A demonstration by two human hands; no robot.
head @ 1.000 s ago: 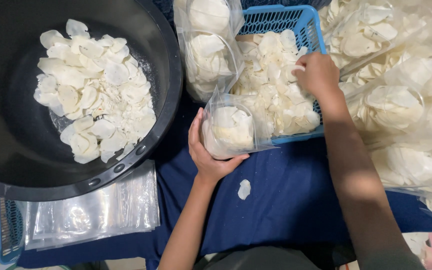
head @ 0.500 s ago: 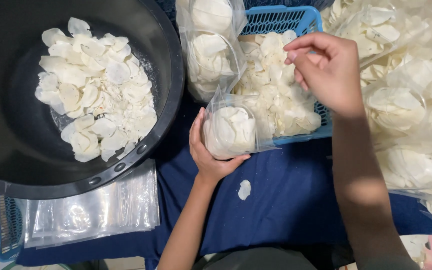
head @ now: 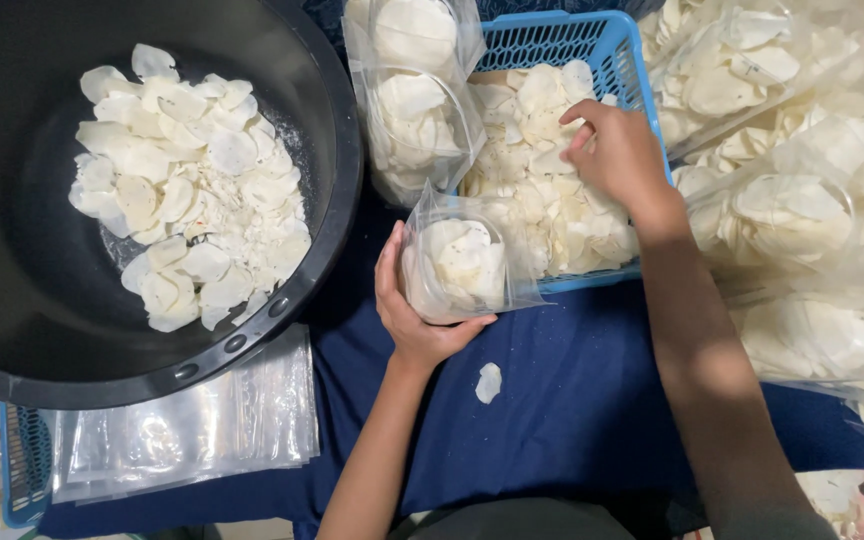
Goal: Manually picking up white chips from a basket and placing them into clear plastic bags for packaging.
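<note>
Blue cloth [head: 592, 420] is covering the work surface, seen from overhead. Left hand [head: 414, 310] is cupping a clear bag [head: 464, 262] of white chips, fingers curling around its lower side; the bag is standing roughly upright, its mouth opening toward the blue basket [head: 602, 45] and touching the basket's near edge. Right hand [head: 620, 150] is reaching into the basket with fingers bent down among the loose chips [head: 537, 130], forearm running diagonally from the lower right. Filled bags [head: 802, 220] are crowding the right side, a black tub [head: 12, 300] the left, empty bags [head: 182, 430] lying below it. One stray chip [head: 489, 382] is lying on open cloth between the forearms.
</note>
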